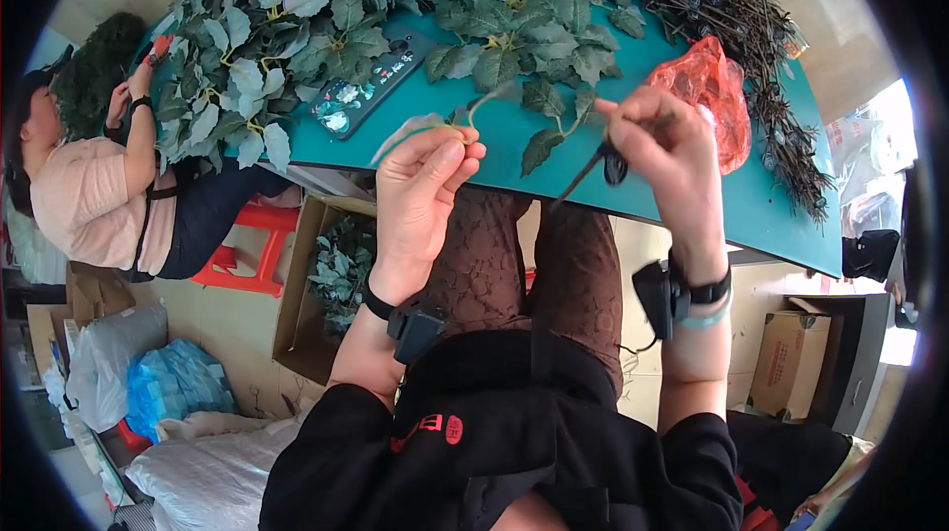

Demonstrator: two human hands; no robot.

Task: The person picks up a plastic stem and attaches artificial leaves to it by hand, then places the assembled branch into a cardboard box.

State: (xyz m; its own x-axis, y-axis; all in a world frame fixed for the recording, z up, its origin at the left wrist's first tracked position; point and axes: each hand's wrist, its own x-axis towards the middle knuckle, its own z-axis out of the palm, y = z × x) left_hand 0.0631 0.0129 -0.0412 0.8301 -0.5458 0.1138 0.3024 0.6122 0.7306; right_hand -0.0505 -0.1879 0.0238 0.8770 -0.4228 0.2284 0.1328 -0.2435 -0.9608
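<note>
Above the table's near edge, my left hand (425,180) pinches the thin pale stem of an artificial leaf sprig (405,128); its blurred leaf juts out to the left. To the right, my right hand (664,140) is closed with thumb and forefinger together on a thin dark brown stem (577,178), which slants down to the left. A small black loop (615,167) hangs just below those fingers; its kind is unclear. Between my hands lies a green leaf spray (543,147) on the green table (474,150).
Artificial holly-like leaves (297,46) heap across the table's far side, beside a dark printed case (368,86). Bundled brown stems (732,7) and a red plastic bag (707,101) lie right. A co-worker (99,175) sits left. A cardboard box (297,318) with leaves stands below.
</note>
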